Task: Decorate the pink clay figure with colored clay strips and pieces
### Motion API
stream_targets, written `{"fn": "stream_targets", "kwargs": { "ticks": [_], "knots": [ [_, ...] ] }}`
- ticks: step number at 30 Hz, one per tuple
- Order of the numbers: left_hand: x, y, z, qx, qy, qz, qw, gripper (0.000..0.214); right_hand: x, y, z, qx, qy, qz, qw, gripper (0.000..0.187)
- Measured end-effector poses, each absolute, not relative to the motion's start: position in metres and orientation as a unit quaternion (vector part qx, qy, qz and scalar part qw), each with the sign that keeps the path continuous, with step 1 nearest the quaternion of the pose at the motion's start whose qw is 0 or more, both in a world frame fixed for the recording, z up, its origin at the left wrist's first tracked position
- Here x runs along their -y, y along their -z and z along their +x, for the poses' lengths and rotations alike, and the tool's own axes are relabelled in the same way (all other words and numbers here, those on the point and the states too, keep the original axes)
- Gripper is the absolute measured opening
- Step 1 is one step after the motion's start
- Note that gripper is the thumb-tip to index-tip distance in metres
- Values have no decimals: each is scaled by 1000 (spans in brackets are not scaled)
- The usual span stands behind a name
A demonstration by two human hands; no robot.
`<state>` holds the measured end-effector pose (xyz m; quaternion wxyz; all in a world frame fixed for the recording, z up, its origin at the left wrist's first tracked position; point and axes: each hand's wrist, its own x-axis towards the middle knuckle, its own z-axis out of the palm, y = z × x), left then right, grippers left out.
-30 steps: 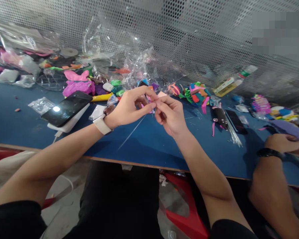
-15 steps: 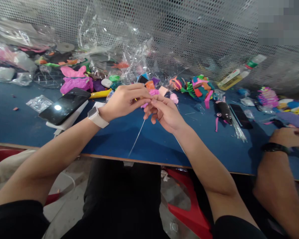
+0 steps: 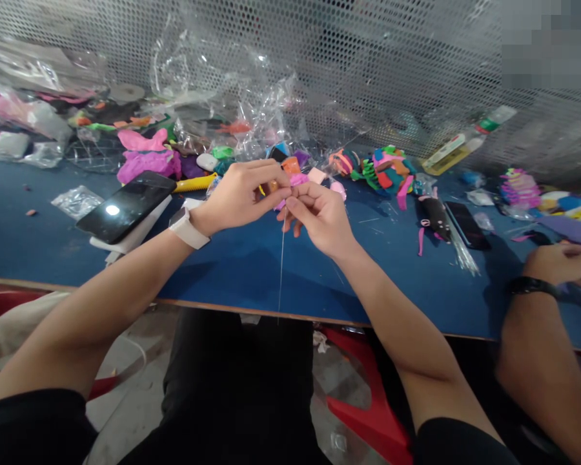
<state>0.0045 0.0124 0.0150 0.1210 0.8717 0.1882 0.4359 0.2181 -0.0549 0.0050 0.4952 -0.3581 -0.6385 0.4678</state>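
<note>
My left hand [image 3: 252,197], with a pale watch [image 3: 188,229] on its wrist, is closed in a pinch, and what sits between its thumb and finger is too small to make out. The fingertips of my right hand [image 3: 322,216] meet it above the table, also pinched. From the right fingers a thin silvery wire [image 3: 281,265] hangs down almost straight to the table's front edge. Behind my hands lie a pink clay lump [image 3: 299,179], an orange piece [image 3: 291,166] and a pale peach block [image 3: 316,175].
A black phone [image 3: 126,205] leans on a white stand at left, near a yellow-handled tool [image 3: 195,184]. At right are a multicoloured clay figure [image 3: 390,169], a dark phone [image 3: 467,226], a bundle of clear strands [image 3: 462,248] and a tilted bottle [image 3: 469,142]. A co-worker's hand [image 3: 556,261] works far right.
The wire has swung from a slant toward the lower left to nearly upright. Both hands have shifted slightly left, still pinched together. The co-worker's hands moved a little.
</note>
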Motion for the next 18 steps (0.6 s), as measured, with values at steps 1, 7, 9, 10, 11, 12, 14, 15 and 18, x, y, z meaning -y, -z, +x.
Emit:
{"fn": "stream_targets", "kwargs": {
  "ticks": [1, 7, 9, 10, 11, 12, 14, 15, 18],
  "knots": [
    [-12, -15, 5, -190, -432, 872, 131, 18, 55, -5, 218, 640, -465, -362, 493, 54],
    [-16, -13, 5, -191, -426, 867, 171, 16, 51, -2, 218, 605, -505, -375, 488, 58],
    [-20, -9, 3, -185, -441, 863, 165, 15, 50, -3, 218, 585, -526, -374, 491, 59],
    [-21, -7, 2, -180, -445, 863, 156, 15, 50, -3, 218, 578, -534, -376, 490, 59],
    [-23, -5, 1, -175, -444, 867, 144, 15, 50, -4, 218, 573, -541, -378, 486, 60],
    [-24, -2, 1, -171, -441, 872, 130, 16, 50, -4, 218, 570, -547, -380, 481, 60],
    [-25, 2, -1, -167, -430, 881, 103, 20, 50, -5, 219, 569, -557, -382, 470, 61],
    [-25, 3, -1, -168, -427, 884, 94, 21, 50, -6, 219, 570, -559, -382, 466, 61],
    [-25, 4, -1, -170, -428, 883, 93, 19, 49, -8, 223, 585, -546, -388, 458, 58]
  ]
}}
